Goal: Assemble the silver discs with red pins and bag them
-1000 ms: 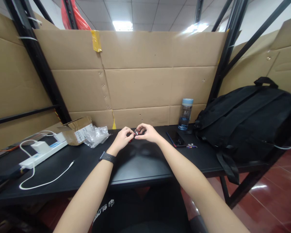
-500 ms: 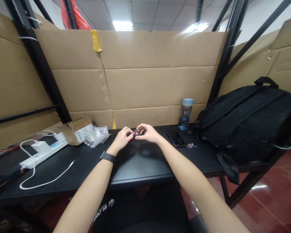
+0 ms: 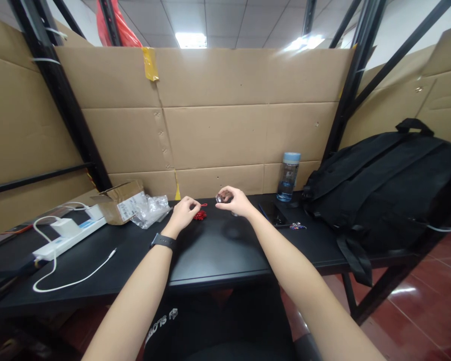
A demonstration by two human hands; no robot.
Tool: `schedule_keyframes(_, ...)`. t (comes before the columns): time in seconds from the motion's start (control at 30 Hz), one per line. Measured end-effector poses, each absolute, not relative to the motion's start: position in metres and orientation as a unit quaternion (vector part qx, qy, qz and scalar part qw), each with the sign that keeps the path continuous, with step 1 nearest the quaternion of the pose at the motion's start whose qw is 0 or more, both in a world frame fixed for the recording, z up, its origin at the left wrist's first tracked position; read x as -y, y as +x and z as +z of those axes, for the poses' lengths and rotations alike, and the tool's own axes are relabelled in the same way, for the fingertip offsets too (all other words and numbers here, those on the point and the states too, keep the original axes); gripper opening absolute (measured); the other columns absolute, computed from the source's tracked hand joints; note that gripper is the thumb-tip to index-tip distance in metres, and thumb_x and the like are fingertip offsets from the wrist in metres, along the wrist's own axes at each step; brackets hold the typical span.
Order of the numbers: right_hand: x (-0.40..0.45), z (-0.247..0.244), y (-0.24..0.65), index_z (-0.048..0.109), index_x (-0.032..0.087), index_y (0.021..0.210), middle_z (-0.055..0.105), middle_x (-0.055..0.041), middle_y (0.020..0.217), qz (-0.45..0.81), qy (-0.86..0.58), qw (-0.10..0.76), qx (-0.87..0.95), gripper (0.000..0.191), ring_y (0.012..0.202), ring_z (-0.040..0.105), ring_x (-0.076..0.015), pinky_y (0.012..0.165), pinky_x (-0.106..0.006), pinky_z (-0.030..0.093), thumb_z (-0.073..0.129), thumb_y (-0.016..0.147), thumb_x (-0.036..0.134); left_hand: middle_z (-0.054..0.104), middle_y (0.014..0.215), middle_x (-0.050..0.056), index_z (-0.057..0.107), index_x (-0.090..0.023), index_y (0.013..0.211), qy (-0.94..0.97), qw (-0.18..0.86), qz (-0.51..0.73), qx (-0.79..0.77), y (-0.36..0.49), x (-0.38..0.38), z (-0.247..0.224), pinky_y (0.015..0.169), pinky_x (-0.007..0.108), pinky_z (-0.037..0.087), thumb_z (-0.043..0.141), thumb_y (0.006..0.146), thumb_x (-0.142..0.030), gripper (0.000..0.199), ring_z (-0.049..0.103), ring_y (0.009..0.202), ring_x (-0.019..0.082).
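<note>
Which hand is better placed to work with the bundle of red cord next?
Probably the left hand: its fingers are right beside the bundle of red cord, though whether they grip it is unclear. The right hand is farther away and holds a small round shiny object.

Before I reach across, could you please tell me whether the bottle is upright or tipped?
Upright: the bottle stands on the black table, with its light blue lid at the top.
</note>
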State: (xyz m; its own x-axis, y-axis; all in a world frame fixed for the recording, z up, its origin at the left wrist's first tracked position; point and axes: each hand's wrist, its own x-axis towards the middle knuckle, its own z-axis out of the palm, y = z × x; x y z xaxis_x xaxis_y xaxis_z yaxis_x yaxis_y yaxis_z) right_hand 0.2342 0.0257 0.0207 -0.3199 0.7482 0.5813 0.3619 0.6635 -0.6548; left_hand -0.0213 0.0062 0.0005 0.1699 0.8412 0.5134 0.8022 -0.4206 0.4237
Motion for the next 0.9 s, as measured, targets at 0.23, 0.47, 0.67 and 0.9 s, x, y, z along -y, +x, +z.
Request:
schedule_keyframes(0.23, -0.046, 0.016, 0.268, 0.073, 0.02, 0.098, 0.072, -0.0058, 0.099, 0.113, -0.484, 0.429, 0.754, 0.034, 0.089, 0.065, -0.0196, 0.084, -0.032, 0.05, 0.086, 0.069, 0.033, 0.076, 0.104, 0.008, 0.077, -0.023, 0.083, 0.737, -0.011, 0.263, -0.623, -0.024, -0.003, 0.0, 0.091, 0.039, 0.047, 0.057, 0.087, -0.035, 0.024, 0.068, 0.102, 0.029)
schedule_keyframes(0.47, -0.053, 0.02, 0.288, 0.079, 0.019, 0.098, 0.077, -0.005, 0.094, 0.13, -0.521, 0.296, 0.79, 0.036, 0.086, 0.07, -0.0187, 0.076, -0.027, 0.051, 0.09, 0.066, 0.031, 0.078, 0.103, 0.012, 0.079, -0.023, 0.088, 0.728, -0.062, 0.214, -0.648, -0.019, 0.003, 0.011, 0.085, 0.039, 0.048, 0.052, 0.089, -0.037, 0.03, 0.07, 0.099, 0.031)
schedule_keyframes(0.67, -0.07, 0.026, 0.29, 0.081, 0.019, 0.091, 0.077, -0.0019, 0.083, 0.166, -0.506, 0.182, 0.826, 0.036, 0.074, 0.069, -0.0169, 0.069, -0.025, 0.05, 0.093, 0.059, 0.029, 0.077, 0.091, 0.013, 0.077, -0.021, 0.078, 0.76, -0.087, 0.161, -0.623, -0.027, -0.019, 0.029, 0.09, 0.043, 0.046, 0.057, 0.085, -0.038, 0.027, 0.069, 0.097, 0.034)
schedule_keyframes(0.9, -0.061, 0.013, 0.3, 0.079, 0.025, 0.101, 0.075, -0.0048, 0.098, 0.129, -0.472, 0.168, 0.856, 0.033, 0.086, 0.068, -0.0227, 0.078, -0.031, 0.05, 0.088, 0.069, 0.026, 0.071, 0.094, 0.014, 0.071, -0.018, 0.076, 0.792, -0.119, 0.144, -0.582, -0.039, -0.018, 0.004, 0.093, 0.047, 0.039, 0.047, 0.097, -0.036, 0.036, 0.061, 0.104, 0.034)
